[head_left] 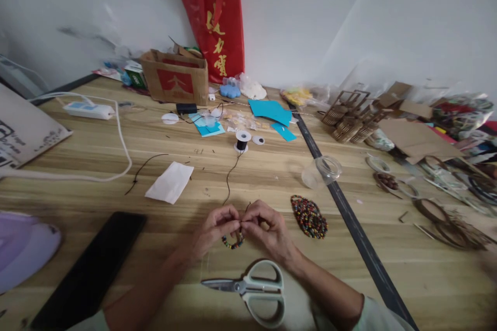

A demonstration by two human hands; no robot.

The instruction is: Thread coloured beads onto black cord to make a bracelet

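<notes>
One string of coloured beads [233, 246] hangs in a small loop just below the meeting fingertips, where the left hand [219, 223] and the right hand [267, 225] both appear to pinch its dark cord [228, 182], seemingly for fine work such as knotting. Any further move there would call for a firm grip from both hands and slack in the line running to the spool [242, 141] beyond them. Scissors [243, 286] lie nearer the body, below the hands, with beaded bracelets [310, 218] piled beyond the right hand's outer side.
</notes>
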